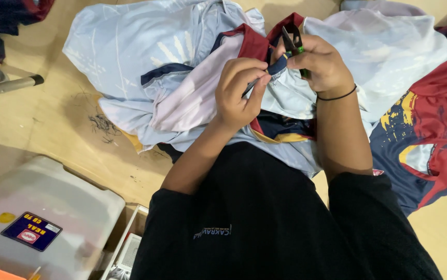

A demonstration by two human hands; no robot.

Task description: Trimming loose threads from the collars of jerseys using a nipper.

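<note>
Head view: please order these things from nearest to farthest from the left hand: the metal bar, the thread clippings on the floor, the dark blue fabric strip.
1. Dark blue fabric strip: pinched by the left hand.
2. Thread clippings: on the floor, further left.
3. Metal bar: at the far left edge.

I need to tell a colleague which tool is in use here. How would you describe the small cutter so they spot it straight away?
Start at the pale blue jersey spread over the wooden table. Near its maroon collar, the right hand holds small thread snips. They are the only metal thing there: dark pointed blades with a green grip, sticking up above the fingers.
</note>
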